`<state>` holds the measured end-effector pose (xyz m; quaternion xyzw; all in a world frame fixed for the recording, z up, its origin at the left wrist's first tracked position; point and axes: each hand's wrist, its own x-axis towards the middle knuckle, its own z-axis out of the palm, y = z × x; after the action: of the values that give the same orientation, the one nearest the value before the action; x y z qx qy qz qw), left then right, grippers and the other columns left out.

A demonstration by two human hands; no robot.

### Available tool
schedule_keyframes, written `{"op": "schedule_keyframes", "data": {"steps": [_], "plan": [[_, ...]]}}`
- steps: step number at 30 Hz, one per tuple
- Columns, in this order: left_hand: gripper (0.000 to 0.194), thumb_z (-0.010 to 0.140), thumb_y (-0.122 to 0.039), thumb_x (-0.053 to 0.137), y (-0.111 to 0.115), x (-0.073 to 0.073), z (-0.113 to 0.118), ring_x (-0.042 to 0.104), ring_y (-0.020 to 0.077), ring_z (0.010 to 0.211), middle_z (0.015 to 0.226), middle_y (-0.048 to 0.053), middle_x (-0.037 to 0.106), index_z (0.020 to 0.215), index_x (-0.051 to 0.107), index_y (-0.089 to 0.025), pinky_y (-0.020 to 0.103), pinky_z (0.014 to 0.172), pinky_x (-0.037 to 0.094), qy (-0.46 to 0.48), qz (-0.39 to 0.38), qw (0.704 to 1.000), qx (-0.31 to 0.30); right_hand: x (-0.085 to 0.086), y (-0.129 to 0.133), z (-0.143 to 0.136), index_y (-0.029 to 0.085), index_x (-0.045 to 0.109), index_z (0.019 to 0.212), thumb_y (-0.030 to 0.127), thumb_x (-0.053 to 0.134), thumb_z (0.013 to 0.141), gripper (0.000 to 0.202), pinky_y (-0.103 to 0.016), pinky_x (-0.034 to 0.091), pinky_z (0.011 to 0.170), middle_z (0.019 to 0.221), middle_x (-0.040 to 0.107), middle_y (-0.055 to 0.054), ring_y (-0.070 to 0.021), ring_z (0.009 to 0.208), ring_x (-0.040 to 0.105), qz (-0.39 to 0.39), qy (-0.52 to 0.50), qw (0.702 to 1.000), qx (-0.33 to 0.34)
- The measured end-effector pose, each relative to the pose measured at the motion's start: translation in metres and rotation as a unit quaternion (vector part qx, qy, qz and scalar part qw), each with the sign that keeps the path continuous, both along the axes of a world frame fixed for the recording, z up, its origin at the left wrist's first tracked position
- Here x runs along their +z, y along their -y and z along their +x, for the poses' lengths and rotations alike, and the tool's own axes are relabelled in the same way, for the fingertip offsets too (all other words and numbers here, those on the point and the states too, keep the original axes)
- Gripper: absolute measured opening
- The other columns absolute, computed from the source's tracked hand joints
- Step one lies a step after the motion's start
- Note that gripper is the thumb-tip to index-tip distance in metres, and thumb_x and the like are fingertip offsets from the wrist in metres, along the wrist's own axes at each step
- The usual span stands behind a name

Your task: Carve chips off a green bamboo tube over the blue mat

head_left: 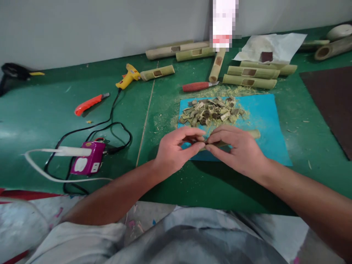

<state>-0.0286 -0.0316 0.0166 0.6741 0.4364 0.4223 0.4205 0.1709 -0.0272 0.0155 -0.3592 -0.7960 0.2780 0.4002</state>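
Over the near part of a blue sheet, my two hands come together at a bamboo tube. Its right end sticks out past my right hand, whose thumb is on the near side and fingers on the far side. My left hand is closed in the same way at the tube's left part, fingertips almost touching those of the right. Something small and dark shows between the fingertips; I cannot make out what. Just behind lies a pile of bamboo chips. The tube's middle is mostly hidden by my fingers.
Several notched bamboo tubes lie at the back. A red-handled knife, an orange utility knife and a yellow glue gun rest on the green table. Cords run from a purple power strip. A dark brown sheet lies right.
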Motion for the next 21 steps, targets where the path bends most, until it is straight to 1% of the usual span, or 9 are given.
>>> {"op": "schedule_keyframes", "data": {"steps": [3,6,9,12,16,21], "plan": [[0.02,0.078,-0.024,0.075,-0.0022,0.0012,-0.0021,0.07,0.0142,0.08,0.09,0.004,0.074,0.098,0.073,-0.017,0.024,0.075,0.059,0.001,-0.031,1.0,-0.007,0.002,-0.0009,0.0016,0.022,0.064,0.081,0.02,0.06,0.088,0.008,-0.03,0.051,0.068,0.078,0.066,-0.001,-0.0142,0.075,0.062,-0.016,-0.023,1.0,-0.002],[0.016,0.08,-0.028,0.075,-0.0034,0.0012,-0.0042,0.07,0.0143,0.073,0.085,0.004,0.075,0.092,0.075,-0.017,0.024,0.068,0.058,-0.012,-0.05,0.999,-0.001,0.0037,-0.0012,0.0033,0.021,0.064,0.08,0.018,0.06,0.087,0.008,-0.029,0.051,0.065,0.078,0.066,-0.001,-0.0139,0.074,0.061,-0.041,-0.04,0.998,-0.007],[0.008,0.08,-0.025,0.074,-0.0034,0.0011,-0.0049,0.066,0.011,0.063,0.076,0.002,0.074,0.084,0.076,-0.018,0.021,0.06,0.054,-0.021,-0.026,0.999,0.006,0.0043,-0.0006,0.0029,0.021,0.064,0.079,0.017,0.061,0.086,0.008,-0.029,0.05,0.065,0.078,0.065,-0.001,-0.0137,0.073,0.061,-0.048,-0.05,0.998,-0.004],[0.004,0.081,-0.021,0.073,-0.0025,0.0019,-0.0045,0.062,0.0083,0.056,0.067,0.0,0.071,0.082,0.075,-0.017,0.019,0.056,0.051,-0.006,-0.017,1.0,0.003,0.0039,0.0001,0.0017,0.021,0.064,0.081,0.017,0.061,0.085,0.006,-0.03,0.05,0.066,0.078,0.065,-0.001,-0.0136,0.073,0.061,-0.042,-0.047,0.998,-0.001],[0.001,0.081,-0.016,0.072,-0.0007,0.0043,-0.0042,0.061,0.0076,0.055,0.062,-0.002,0.067,0.081,0.074,-0.016,0.018,0.054,0.049,0.013,0.011,1.0,-0.01,0.0033,-0.0002,0.0013,0.021,0.065,0.083,0.019,0.064,0.084,0.003,-0.03,0.051,0.067,0.08,0.066,-0.002,-0.0143,0.075,0.062,-0.033,-0.028,0.999,-0.008],[0.005,0.083,-0.014,0.069,0.0005,0.0078,-0.0039,0.061,0.0075,0.054,0.06,-0.002,0.066,0.08,0.073,-0.016,0.018,0.054,0.049,0.008,0.032,0.999,-0.023,0.0041,-0.001,0.001,0.021,0.067,0.083,0.021,0.065,0.085,0.003,-0.031,0.052,0.069,0.079,0.068,-0.003,-0.0149,0.075,0.064,-0.002,-0.031,1.0,-0.001]]}}
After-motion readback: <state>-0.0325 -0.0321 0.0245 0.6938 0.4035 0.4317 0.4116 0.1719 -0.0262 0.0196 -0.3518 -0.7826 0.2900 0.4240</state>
